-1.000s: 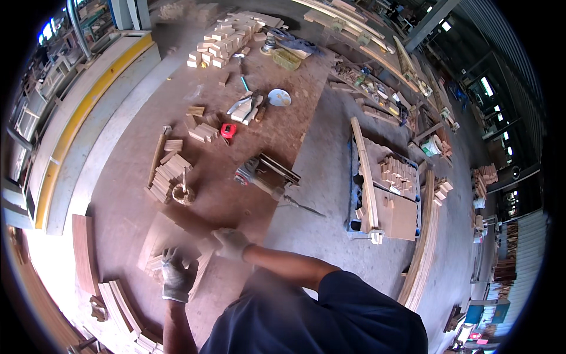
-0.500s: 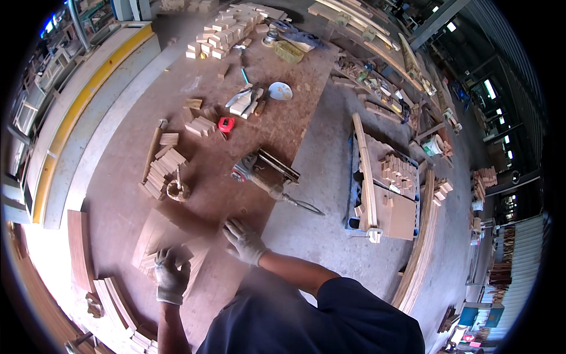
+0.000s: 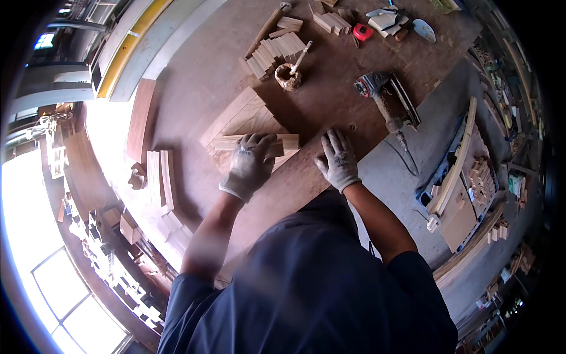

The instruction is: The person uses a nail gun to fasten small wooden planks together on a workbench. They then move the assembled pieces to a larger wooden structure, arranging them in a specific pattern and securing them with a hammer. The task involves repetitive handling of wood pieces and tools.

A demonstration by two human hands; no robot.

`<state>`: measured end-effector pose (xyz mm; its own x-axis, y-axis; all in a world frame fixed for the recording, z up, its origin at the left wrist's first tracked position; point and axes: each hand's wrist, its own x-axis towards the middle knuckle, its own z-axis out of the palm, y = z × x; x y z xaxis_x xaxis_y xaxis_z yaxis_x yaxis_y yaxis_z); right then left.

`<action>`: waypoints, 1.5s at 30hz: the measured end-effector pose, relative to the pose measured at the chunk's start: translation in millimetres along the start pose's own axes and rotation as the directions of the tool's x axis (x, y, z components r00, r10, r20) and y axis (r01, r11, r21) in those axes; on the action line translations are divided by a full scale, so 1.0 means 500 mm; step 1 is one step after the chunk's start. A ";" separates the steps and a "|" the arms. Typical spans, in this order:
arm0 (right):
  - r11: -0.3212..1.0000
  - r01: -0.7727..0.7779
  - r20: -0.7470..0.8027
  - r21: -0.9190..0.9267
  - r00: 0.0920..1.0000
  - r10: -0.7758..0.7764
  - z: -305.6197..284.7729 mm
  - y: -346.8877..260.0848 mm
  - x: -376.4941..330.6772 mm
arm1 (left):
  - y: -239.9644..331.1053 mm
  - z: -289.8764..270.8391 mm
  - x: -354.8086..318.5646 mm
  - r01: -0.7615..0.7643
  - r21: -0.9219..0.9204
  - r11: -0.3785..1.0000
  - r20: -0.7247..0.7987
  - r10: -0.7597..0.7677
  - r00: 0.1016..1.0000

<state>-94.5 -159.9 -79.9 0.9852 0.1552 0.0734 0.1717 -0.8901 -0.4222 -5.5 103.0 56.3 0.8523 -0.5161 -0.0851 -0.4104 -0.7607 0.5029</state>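
My left hand [image 3: 250, 165], in a pale work glove, is closed over a short wood block [image 3: 275, 150]. Under it, a wood strip [image 3: 289, 141] lies across the near part of a flat wooden piece [image 3: 240, 115] made of angled boards. To the right, my right hand [image 3: 340, 162], also gloved, rests on the brown tabletop [image 3: 312, 192] with its fingers stretched out, holding nothing. Beyond the boards stands a small crusted pot [image 3: 288, 78] with a brush [image 3: 303, 54] in it.
A power tool [image 3: 386, 103] with a hose lies by the table's right edge. Farther off are stacked wood strips [image 3: 276, 53] and a red tape measure [image 3: 362, 32]. Boards [image 3: 141, 121] lie at the left. A pallet with wood pieces [image 3: 477, 183] stands on the floor at right.
The view has swung, so the table's contents appear farther up and right. My left hand stays over the boards with the block; my right hand still lies flat on the table.
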 end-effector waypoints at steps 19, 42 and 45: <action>1.000 -0.001 -0.018 0.005 1.000 0.001 -0.004 0.002 0.000 | -0.006 0.064 0.058 -0.108 -0.017 0.994 0.046 0.109 0.993; 0.996 -0.046 -0.165 0.081 0.984 0.059 -0.065 0.033 0.027 | -0.010 0.072 0.088 -0.215 0.143 0.966 0.086 0.204 0.975; 0.975 -0.217 -0.265 0.058 0.938 0.224 -0.117 0.096 0.054 | -0.013 0.074 0.087 -0.224 0.137 0.965 0.062 0.217 0.974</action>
<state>-59.4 -223.2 -45.5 0.9625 -0.1677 0.2135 -0.0463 -0.8763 -0.4795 22.1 70.8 17.4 0.7207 -0.6927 -0.0271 -0.6316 -0.6723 0.3861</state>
